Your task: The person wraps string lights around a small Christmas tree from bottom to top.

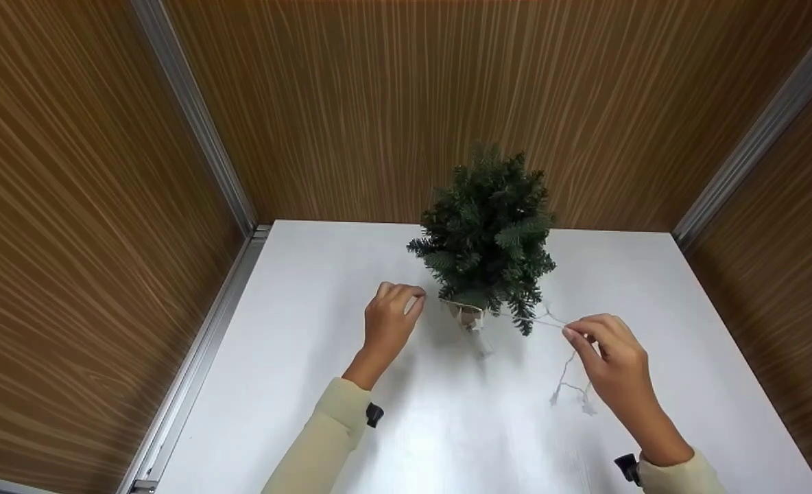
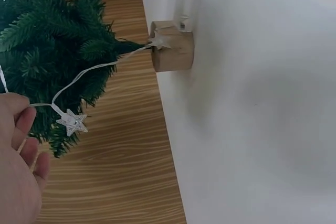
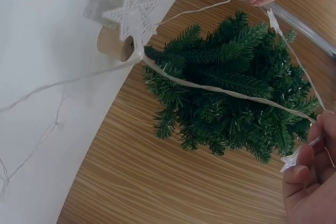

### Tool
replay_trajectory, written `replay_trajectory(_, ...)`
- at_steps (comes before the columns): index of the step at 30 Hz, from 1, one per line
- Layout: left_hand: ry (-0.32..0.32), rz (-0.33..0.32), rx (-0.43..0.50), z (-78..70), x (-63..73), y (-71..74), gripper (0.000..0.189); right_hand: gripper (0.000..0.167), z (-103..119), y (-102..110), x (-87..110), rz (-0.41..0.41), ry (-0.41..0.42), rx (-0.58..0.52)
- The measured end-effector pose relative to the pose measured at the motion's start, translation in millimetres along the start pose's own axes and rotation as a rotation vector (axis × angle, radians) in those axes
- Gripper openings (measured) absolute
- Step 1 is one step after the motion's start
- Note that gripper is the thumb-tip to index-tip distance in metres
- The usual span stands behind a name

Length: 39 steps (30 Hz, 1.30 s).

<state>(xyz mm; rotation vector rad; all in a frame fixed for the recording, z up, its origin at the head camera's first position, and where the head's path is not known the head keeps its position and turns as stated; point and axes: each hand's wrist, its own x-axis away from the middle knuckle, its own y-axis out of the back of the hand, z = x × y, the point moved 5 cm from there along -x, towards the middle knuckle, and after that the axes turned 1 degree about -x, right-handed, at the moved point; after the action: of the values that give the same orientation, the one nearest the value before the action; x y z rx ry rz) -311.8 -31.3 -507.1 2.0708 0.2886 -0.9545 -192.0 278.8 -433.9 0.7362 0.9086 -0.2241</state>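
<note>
A small artificial Christmas tree (image 1: pixel 488 233) stands upright on a round brown base (image 2: pixel 176 53). Star-shaped string lights on a clear wire (image 3: pixel 226 91) run across the tree's lower part. To the left of the tree, my left hand (image 1: pixel 389 321) pinches the wire between thumb and forefinger, with one star (image 2: pixel 72 123) hanging close by. On the right, my right hand (image 1: pixel 612 353) pinches another stretch of the wire, and a star (image 3: pixel 291 160) sits by its fingers. From the right hand a loose length with stars (image 1: pixel 588 407) dangles over the table. The wire behind the tree is hidden in the head view.
The white table (image 1: pixel 296 288) is bounded by wood-grain panels (image 1: pixel 351 110) at the back and sides, with metal rails (image 1: pixel 200 116) at the corners. Next to the base lies a clear rectangular case (image 3: pixel 98 11). More wire (image 3: pixel 37 145) trails near the tabletop.
</note>
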Motion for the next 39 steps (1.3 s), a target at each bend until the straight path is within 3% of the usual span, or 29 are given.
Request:
replay_trajectory(8, 0.021, -0.024, 0.031, -3.9, -12.4, -0.8, 0.004, 0.021, -7.4, 4.5, 2.0, -0.017, -0.042, -0.001)
replay_trajectory(15, 0.015, -0.023, 0.045, -10.7, -19.0, -4.4, 0.004, 0.019, -21.0, 10.0, 6.5, -0.043, -0.132, -0.007)
replay_trajectory(22, -0.007, -0.027, 0.034, -16.4, -22.0, -7.6, 0.005, 0.011, -36.3, 12.4, 12.8, -0.038, -0.245, -0.007)
replay_trajectory(28, -0.025, -0.040, 0.030, -19.4, -22.4, -8.6, 0.006, 0.006, -45.9, 13.2, 14.4, -0.031, -0.294, 0.016)
replay_trajectory(39, -0.045, -0.005, 0.023, -22.3, -25.0, -11.7, 0.005, 0.006, -65.1, 11.6, 23.0, -0.029, -0.436, 0.006)
